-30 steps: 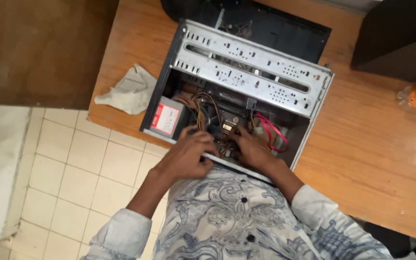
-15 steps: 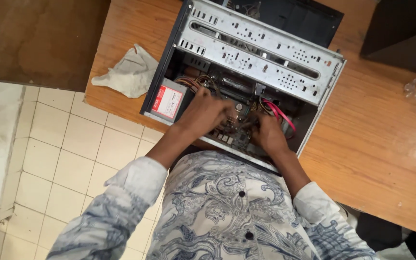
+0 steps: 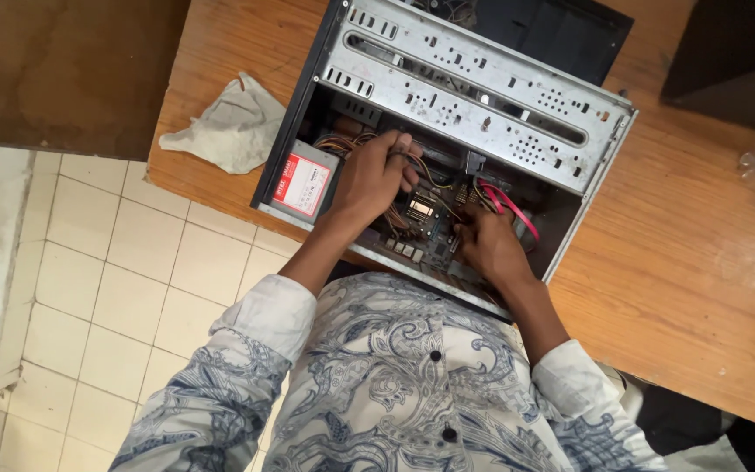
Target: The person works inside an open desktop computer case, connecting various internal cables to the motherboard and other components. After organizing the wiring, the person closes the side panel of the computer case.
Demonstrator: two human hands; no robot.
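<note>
Grey cloth (image 3: 229,127), red cable (image 3: 510,206), blue-white paisley shirt (image 3: 395,385), brown wood table (image 3: 683,253).

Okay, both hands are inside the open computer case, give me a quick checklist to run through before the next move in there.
1. Computer case lies fully on the wooden table: ok.
2. Left hand on the cable bundle, away from the board: ok.
3. Right hand beside the red cable; pinching it: cannot tell.
4. Processor socket uncovered by fingers: ok.
5. Power unplugged: cannot tell.
6. Cloth outside the case: ok.
</note>
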